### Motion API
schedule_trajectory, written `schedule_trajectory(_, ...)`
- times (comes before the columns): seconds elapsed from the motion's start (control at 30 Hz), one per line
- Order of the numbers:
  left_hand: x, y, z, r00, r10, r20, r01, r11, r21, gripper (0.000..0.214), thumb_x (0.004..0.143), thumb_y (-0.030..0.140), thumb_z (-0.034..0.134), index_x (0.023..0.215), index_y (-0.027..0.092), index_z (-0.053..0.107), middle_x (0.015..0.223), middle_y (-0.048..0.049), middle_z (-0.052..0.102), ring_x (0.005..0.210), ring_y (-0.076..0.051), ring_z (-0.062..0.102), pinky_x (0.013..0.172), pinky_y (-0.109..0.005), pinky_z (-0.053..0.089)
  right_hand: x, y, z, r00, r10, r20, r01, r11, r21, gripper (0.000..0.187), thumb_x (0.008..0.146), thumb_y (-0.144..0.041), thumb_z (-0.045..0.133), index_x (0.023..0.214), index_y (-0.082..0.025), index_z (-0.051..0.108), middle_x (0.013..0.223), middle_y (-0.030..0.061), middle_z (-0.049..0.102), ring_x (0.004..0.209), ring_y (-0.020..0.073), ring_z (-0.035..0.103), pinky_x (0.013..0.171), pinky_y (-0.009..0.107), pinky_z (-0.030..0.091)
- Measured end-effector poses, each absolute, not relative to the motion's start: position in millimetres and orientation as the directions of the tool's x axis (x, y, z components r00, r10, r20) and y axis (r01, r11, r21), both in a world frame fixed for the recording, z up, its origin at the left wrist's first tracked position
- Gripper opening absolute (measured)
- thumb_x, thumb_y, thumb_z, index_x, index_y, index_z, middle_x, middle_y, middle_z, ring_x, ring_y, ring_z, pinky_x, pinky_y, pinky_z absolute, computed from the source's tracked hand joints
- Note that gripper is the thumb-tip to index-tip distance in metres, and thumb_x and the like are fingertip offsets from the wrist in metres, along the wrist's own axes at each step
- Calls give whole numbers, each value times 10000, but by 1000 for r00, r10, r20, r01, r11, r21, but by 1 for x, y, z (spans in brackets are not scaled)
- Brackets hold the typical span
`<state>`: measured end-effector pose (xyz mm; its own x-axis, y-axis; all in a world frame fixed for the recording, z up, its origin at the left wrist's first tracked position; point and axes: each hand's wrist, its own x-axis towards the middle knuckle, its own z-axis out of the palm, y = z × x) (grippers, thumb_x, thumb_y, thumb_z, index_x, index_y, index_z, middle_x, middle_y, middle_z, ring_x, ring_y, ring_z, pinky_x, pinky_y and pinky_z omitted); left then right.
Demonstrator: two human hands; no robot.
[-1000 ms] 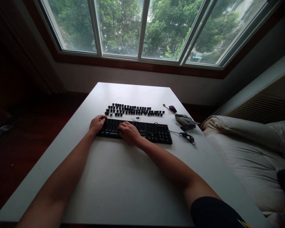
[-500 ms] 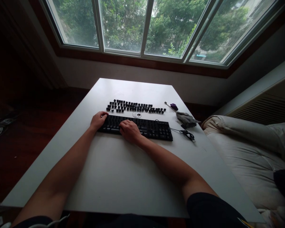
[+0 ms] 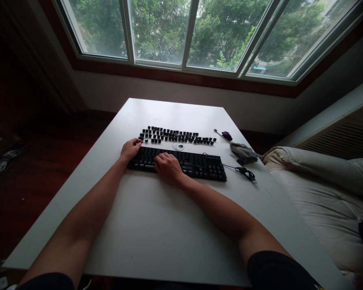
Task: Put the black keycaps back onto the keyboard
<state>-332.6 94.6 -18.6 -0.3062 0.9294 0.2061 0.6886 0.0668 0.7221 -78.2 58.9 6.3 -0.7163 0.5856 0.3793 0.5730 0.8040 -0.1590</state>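
Observation:
A black keyboard [image 3: 196, 166] lies on the white table, partly covered by my right hand. Several loose black keycaps [image 3: 181, 135] stand in rows just beyond it. My left hand [image 3: 130, 150] is at the keyboard's far left corner, its fingertips drawn together by the left end of the nearest keycap row. Whatever is between those fingertips is too small to make out. Over the middle of the keyboard, my right hand [image 3: 169, 167] rests with curled fingers on the keys. Its thumb and fingertips are mostly hidden. A round keycap puller or ring-shaped clear disc [image 3: 178, 147] lies between keyboard and keycaps.
On the table's right lie a brush [image 3: 222, 134], a purple item [image 3: 226, 135], a grey cloth [image 3: 244, 153] and the keyboard's coiled cable [image 3: 245, 173]. A pale padded seat [image 3: 305, 189] adjoins the table's right edge. Windows are beyond the far edge.
My left hand has moved slightly forward from the keyboard's corner toward the keycaps. My right hand stays on the keys. The whole view has shifted a little.

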Motion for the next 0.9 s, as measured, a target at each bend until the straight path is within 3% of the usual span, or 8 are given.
schedule_trajectory(0.13, -329, 100, -13, -250, 939, 238, 723, 18, 691, 261, 883, 359, 579, 1042, 234, 744, 1035, -32, 755, 913, -218, 660, 863, -325, 506, -79, 59, 7, -712, 588, 384, 576, 802, -161, 139, 990, -249, 525, 973, -188, 648, 1035, 111, 684, 1014, 249, 559, 861, 364, 387)
schedule_trajectory(0.33, -320, 124, -1, 17, 924, 382, 899, -182, 398, 254, 857, 303, 601, 1047, 228, 750, 1119, -85, 701, 1070, -288, 586, 1028, -432, 430, -79, 58, 6, -703, 596, 388, 578, 797, -177, 143, 989, -255, 528, 977, -190, 654, 1033, 107, 684, 1023, 245, 561, 879, 358, 395)
schedule_trajectory(0.57, -288, 155, 9, 251, 927, 278, 936, -305, 173, 285, 815, 299, 662, 1083, 254, 750, 1129, -89, 694, 1114, -310, 540, 977, -429, 421, -73, 62, 10, -625, 667, 405, 586, 744, -321, 161, 995, -283, 531, 963, -210, 671, 1027, 80, 687, 981, 217, 594, 872, 322, 425)
schedule_trajectory(0.9, -264, 158, 16, 263, 916, 304, 926, -328, 185, 196, 825, 278, 653, 991, 225, 744, 1043, -104, 715, 1078, -319, 561, 956, -455, 411, -68, 66, 11, -525, 733, 432, 596, 679, -428, 164, 984, -297, 539, 930, -229, 677, 960, 51, 703, 923, 198, 627, 815, 284, 424)
